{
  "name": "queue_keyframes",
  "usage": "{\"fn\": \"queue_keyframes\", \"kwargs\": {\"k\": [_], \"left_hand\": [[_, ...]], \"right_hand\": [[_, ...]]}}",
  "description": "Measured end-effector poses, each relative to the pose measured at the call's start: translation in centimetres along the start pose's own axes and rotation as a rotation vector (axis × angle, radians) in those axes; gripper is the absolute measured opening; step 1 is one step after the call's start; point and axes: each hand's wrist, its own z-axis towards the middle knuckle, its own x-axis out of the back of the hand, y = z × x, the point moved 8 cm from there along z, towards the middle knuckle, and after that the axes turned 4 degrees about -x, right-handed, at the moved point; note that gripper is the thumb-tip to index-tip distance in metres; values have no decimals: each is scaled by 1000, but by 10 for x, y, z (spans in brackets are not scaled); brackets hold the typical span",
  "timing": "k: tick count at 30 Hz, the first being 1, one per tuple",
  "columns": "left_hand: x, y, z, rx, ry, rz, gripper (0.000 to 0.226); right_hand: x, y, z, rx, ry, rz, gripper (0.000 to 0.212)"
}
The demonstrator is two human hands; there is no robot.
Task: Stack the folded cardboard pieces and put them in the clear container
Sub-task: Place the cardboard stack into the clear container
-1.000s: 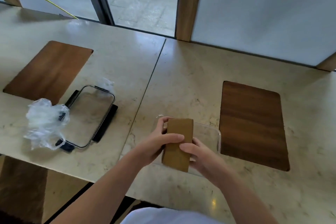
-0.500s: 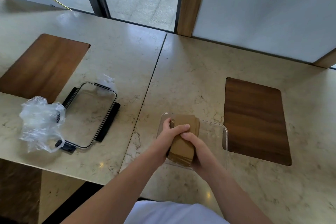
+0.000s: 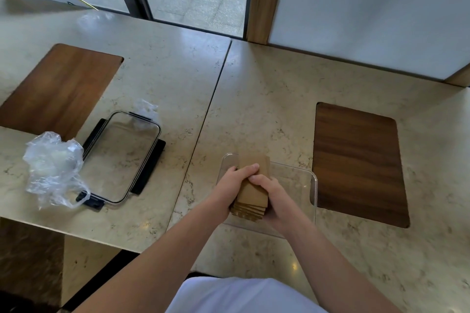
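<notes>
- While the stack [image 3: 253, 187] was gripped from both sides, it was held low inside the container [image 3: 314, 187], at its left end; whether it touched the floor could not be told.
- The left hand [image 3: 232, 185] was curled round the stack's left edge, fingers laid over the top.
- The right hand [image 3: 273, 194] was wrapped round the right edge, its fingers meeting those of the left on top.
- Stacking was judged done: the pieces were seen squared together, with layered edges showing at the end nearest the wrists.
- Placing was judged nearly done; only the setting down and letting go appeared to be left.
- No loose pieces were seen on the table [image 3: 254, 109].
- Well to the left of the hands, a lid [image 3: 119, 157] was lying flat, with a crumpled plastic bag [image 3: 52, 166] touching its far-left side.
- Closing with the lid was not asked for by the task.
</notes>
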Motion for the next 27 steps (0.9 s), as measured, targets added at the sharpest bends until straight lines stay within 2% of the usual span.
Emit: {"fn": "queue_keyframes", "kwargs": {"k": [2, 6, 14, 19, 23, 27], "left_hand": [[1, -6, 4, 33, 23, 84, 47], [9, -15, 8, 72, 101, 151, 49], [20, -12, 12, 91, 158, 325, 53], [21, -5, 15, 95, 171, 302, 42], [21, -7, 14, 99, 162, 342, 47], [22, -1, 15, 86, 188, 399, 48]], "right_hand": [[9, 4, 9, -6, 45, 28, 91], [8, 15, 21, -45, 80, -15, 99], [1, 28, 42, -32, 66, 32, 53], [1, 23, 47, 11, 82, -83, 52], [1, 17, 43, -4, 85, -279, 50], [2, 11, 39, -10, 61, -237, 38]]}}
